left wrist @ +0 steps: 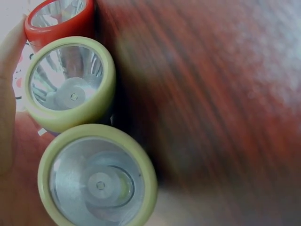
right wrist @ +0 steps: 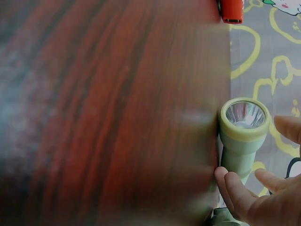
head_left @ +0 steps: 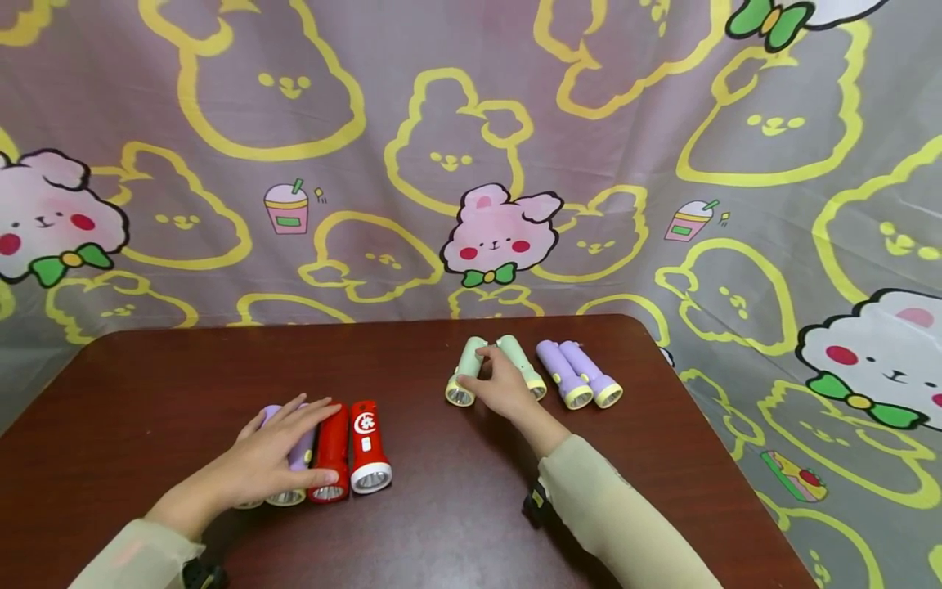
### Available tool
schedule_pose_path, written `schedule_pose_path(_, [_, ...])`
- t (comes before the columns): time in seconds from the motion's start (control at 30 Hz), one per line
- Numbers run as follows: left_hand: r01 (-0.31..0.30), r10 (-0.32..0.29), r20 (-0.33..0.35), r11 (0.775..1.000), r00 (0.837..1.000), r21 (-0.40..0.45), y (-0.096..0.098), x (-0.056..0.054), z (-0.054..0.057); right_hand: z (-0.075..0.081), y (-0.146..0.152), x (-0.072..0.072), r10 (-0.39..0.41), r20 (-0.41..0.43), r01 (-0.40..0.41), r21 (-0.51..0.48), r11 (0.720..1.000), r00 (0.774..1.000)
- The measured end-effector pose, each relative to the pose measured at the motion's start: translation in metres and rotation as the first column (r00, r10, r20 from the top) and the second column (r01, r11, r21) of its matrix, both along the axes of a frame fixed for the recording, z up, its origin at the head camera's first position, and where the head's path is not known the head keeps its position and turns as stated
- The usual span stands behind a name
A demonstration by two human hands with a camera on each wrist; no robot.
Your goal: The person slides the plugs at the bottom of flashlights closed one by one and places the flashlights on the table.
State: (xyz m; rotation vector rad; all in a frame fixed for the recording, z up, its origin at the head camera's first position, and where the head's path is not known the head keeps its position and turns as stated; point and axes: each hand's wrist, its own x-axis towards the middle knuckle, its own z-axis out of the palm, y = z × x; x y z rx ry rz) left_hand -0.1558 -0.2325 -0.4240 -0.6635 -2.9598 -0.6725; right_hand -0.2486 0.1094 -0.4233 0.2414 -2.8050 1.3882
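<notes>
My left hand [head_left: 265, 458] lies spread across a row of flashlights at the left. Its thumb touches the head of a red flashlight [head_left: 334, 446]; the other fingers reach over a purple flashlight [head_left: 302, 454]. A second yellow-rimmed flashlight [left wrist: 99, 181] is mostly hidden under that hand. Beside the row, a red flashlight with a white rim [head_left: 368, 446] stands slightly apart. At the back, my right hand [head_left: 508, 393] has thumb and fingers around a pale green flashlight [head_left: 469, 360]. The right wrist view shows fingertips at its body and the thumb just off its head.
A second green flashlight [head_left: 518, 353] lies partly behind my right hand. Two purple flashlights, one [head_left: 561, 372] against the other [head_left: 589, 370], lie further right. The brown table [head_left: 456, 507] ends at a patterned cloth [head_left: 412, 188] at the back.
</notes>
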Motion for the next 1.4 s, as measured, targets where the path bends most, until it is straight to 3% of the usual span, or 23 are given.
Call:
schedule_pose_path(0.17, [-0.002,0.002,0.01,1.0,1.0,0.001,0.0,0.001,-0.001,-0.003,-0.001,-0.004,0.037,0.005,-0.038,0.042,0.998,0.999])
schedule_pose_path(0.43, [0.003,-0.003,-0.005,1.0,1.0,0.001,0.001,0.001,-0.002,-0.004,-0.003,-0.013,0.167,-0.029,-0.162,0.129,0.978,0.986])
schedule_pose_path(0.7, [0.003,-0.003,-0.012,1.0,1.0,0.006,0.001,0.001,0.0,-0.002,-0.005,-0.018,0.257,0.099,-0.267,0.101,0.958,0.961])
schedule_pose_path(0.87, [0.0,0.0,-0.006,1.0,1.0,0.004,0.0,0.001,-0.001,0.001,-0.007,-0.017,0.305,0.117,-0.313,0.06,0.948,0.945])
schedule_pose_path(1.13, [0.0,0.0,-0.013,1.0,1.0,0.014,0.0,0.001,-0.004,0.001,-0.01,-0.01,0.295,0.117,-0.295,-0.015,0.955,0.948])
schedule_pose_path(1.4, [-0.002,0.002,-0.013,1.0,1.0,0.011,0.0,0.0,-0.003,-0.003,-0.009,-0.003,0.197,0.068,-0.197,-0.007,0.98,0.978])
